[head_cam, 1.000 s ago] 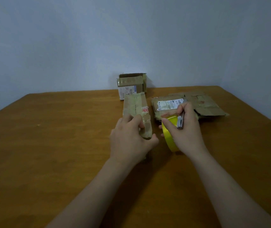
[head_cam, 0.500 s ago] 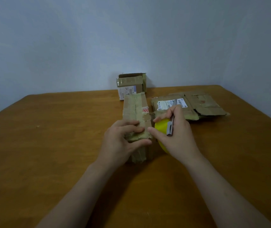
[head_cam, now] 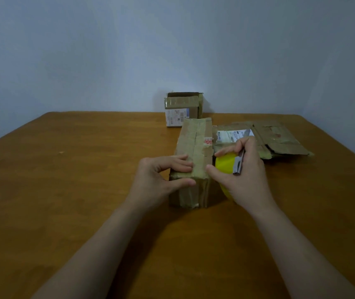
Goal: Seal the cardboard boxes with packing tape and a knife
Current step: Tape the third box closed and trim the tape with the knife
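Hands at work on a brown wooden counter (head_cam: 64, 190), seen from the head camera looking forward and down.

The left hand (head_cam: 157, 180) grips the near end of a long cardboard box (head_cam: 196, 147). Its fingers (head_cam: 180, 164) curl over the top face beside the taped centre seam, and the thumb presses the end face just below them. The box lies flat on the counter, running away from the fingers toward the wall.

The right hand (head_cam: 245, 178) is closed around a yellow tape roll (head_cam: 226, 164), held just right of the box's near corner. Whether its thumb tip touches the box edge cannot be told. The same hand also holds a slim grey knife (head_cam: 238, 164), which lies across the roll. It is too small to tell whether the blade is out.

Just beyond the right fingers lies a flattened box (head_cam: 280, 141) with a white label. Well past the left fingers, by the wall, stands a small box (head_cam: 183, 108).

The long box looks light and thin-walled, with wrinkled old tape and creased card, so a hard squeeze would likely dent it. The soundest hold seems to be across the near end, pressing the flaps down either side of the seam. The roll looks stiff and smooth and is best gripped round its rim, with the knife kept clear of the fingertips.
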